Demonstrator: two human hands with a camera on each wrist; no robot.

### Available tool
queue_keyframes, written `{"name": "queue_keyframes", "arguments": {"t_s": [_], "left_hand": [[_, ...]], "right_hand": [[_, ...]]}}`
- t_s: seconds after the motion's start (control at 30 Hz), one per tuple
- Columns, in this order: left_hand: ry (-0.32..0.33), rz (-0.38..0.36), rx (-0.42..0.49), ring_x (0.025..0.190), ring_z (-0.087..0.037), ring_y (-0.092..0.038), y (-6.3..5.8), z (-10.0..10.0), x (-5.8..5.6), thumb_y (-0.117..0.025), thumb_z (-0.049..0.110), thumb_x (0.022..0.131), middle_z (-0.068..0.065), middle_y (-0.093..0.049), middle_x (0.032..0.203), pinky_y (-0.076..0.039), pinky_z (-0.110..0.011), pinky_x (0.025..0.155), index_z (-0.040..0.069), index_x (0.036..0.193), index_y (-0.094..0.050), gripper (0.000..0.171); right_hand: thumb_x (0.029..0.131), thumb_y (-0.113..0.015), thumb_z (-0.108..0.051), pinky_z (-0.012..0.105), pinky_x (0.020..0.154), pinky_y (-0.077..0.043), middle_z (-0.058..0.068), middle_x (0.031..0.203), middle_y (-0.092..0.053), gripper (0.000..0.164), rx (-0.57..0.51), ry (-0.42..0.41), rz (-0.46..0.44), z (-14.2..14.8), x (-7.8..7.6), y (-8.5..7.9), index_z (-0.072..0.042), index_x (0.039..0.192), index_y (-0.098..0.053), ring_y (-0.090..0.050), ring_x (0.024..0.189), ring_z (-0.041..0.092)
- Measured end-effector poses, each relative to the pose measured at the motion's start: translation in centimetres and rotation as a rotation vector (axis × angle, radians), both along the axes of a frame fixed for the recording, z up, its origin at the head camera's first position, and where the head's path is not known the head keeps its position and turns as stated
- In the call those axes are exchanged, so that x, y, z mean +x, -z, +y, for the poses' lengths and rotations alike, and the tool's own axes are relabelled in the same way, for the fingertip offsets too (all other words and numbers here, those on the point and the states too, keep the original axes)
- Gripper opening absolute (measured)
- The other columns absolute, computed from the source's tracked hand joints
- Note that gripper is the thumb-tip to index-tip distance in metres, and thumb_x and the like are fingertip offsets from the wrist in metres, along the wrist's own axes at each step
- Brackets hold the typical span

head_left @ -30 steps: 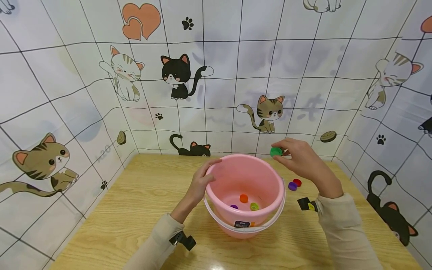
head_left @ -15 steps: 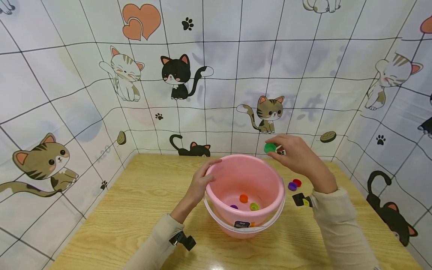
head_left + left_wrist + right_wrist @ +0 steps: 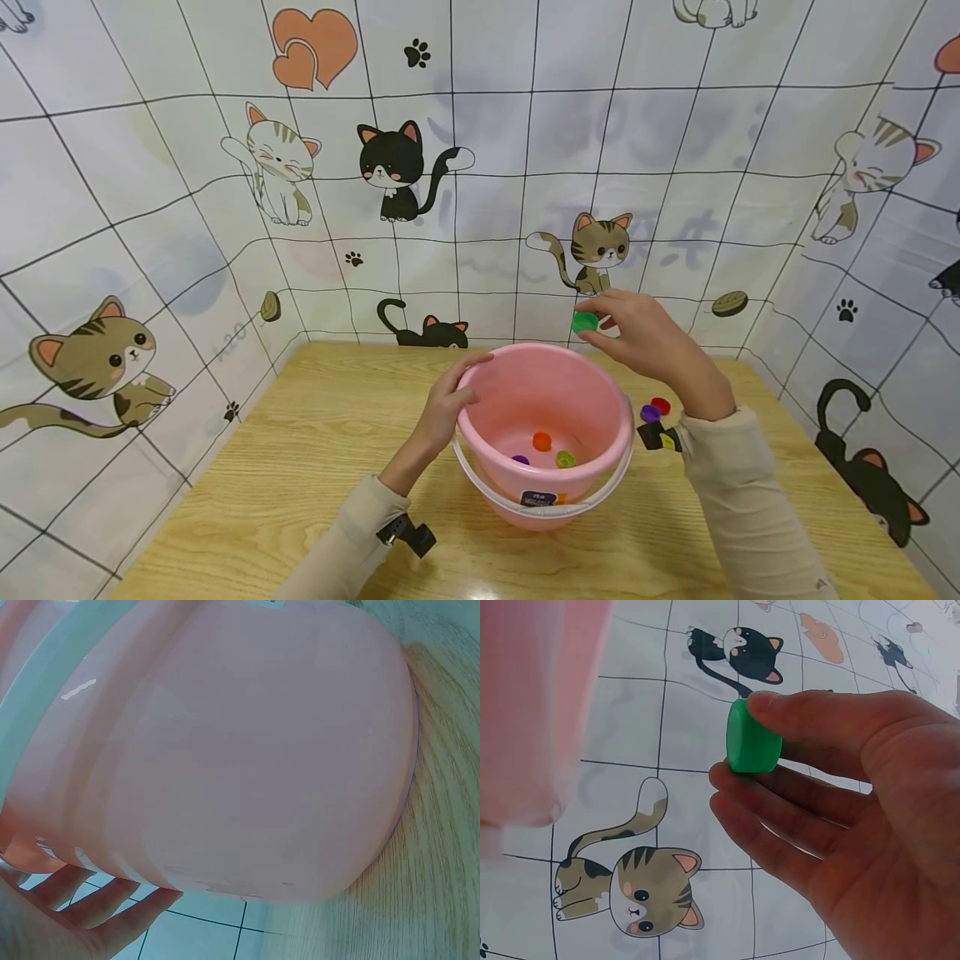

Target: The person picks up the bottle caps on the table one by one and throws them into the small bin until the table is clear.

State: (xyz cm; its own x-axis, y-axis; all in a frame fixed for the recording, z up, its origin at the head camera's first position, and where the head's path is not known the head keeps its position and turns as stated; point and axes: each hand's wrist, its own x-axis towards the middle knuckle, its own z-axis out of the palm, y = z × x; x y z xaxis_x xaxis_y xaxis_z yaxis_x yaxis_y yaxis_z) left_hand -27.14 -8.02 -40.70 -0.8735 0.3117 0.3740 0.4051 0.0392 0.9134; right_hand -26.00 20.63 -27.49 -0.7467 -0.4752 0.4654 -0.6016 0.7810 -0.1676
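From where I stand, the person's right-hand grip (image 3: 648, 342) is pinching a green cap (image 3: 585, 322) between thumb and fingertips, out at the very ends of the digits and well away from the palm. The right wrist view shows the cap nearly edge-on, one flat face turned away from the palm, toward the pink bucket (image 3: 543, 379). From the head view it appears just beyond the bucket's far rim; its exact height I can't tell. The left-hand grip (image 3: 442, 408) has hold of the bucket's left rim, fingers against the outside wall. Inside lie an orange cap (image 3: 542, 442), a yellow-green cap (image 3: 566, 459) and a partly hidden purple piece (image 3: 520, 460); on the table (image 3: 300, 483), to the right, a purple cap (image 3: 650, 413) sits beside a red cap (image 3: 661, 407).
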Motion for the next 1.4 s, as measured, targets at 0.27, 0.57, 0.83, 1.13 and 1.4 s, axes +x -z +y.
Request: {"name": "queue_keyframes", "arguments": {"t_s": [0.27, 0.57, 0.83, 1.13, 1.4], "left_hand": [[0.051, -0.013, -0.008, 0.109, -0.046, -0.056, -2.1, -0.2, 1.6, -0.043, -0.002, 0.084, -0.02, -0.049, 0.138, -0.051, -0.062, 0.08, 0.007, 0.138, -0.049, 0.056], [0.091, -0.041, 0.017, 0.103, -0.054, -0.056, -2.7, -0.3, 2.2, -0.04, -0.004, 0.085, -0.026, -0.046, 0.139, -0.046, -0.07, 0.078, 0.003, 0.14, -0.046, 0.055], [0.048, -0.023, 0.006, 0.112, -0.043, -0.056, -0.7, -0.2, 0.4, -0.044, -0.003, 0.083, -0.019, -0.05, 0.138, -0.049, -0.065, 0.082, 0.008, 0.138, -0.049, 0.057], [0.001, -0.001, 0.008, 0.106, -0.034, -0.06, 0.3, 0.0, 0.0, -0.047, 0.007, 0.079, -0.007, -0.056, 0.132, -0.053, -0.059, 0.08, 0.021, 0.133, -0.055, 0.057], [0.018, -0.01, 0.013, 0.11, -0.038, -0.058, 0.2, -0.1, -0.1, -0.046, 0.001, 0.082, -0.01, -0.053, 0.135, -0.051, -0.062, 0.08, 0.018, 0.135, -0.053, 0.056]], "right_hand": [[0.086, -0.07, -0.02, 0.038, 0.075, -0.058, 0.01, 0.109, -0.068, 0.034, 0.007, -0.008, -0.008, -0.4, 0.0, -0.5, -0.005, 0.116, -0.066, -0.068, 0.087, 0.023], [0.085, -0.071, -0.02, 0.037, 0.074, -0.058, 0.01, 0.107, -0.069, 0.034, 0.022, -0.044, 0.002, -1.1, 0.0, -1.2, -0.004, 0.115, -0.067, -0.068, 0.085, 0.022], [0.085, -0.072, -0.02, 0.035, 0.074, -0.058, 0.008, 0.104, -0.068, 0.033, 0.031, -0.071, -0.01, -1.9, -0.2, -1.0, -0.005, 0.114, -0.067, -0.068, 0.084, 0.021], [0.084, -0.072, -0.02, 0.035, 0.075, -0.058, 0.008, 0.106, -0.069, 0.034, 0.032, -0.095, -0.009, -2.4, -0.2, -1.0, -0.005, 0.114, -0.067, -0.068, 0.085, 0.021], [0.084, -0.073, -0.019, 0.035, 0.074, -0.058, 0.008, 0.105, -0.069, 0.034, 0.027, -0.105, 0.005, -2.6, -0.2, -1.0, -0.005, 0.114, -0.068, -0.068, 0.084, 0.021]]}}
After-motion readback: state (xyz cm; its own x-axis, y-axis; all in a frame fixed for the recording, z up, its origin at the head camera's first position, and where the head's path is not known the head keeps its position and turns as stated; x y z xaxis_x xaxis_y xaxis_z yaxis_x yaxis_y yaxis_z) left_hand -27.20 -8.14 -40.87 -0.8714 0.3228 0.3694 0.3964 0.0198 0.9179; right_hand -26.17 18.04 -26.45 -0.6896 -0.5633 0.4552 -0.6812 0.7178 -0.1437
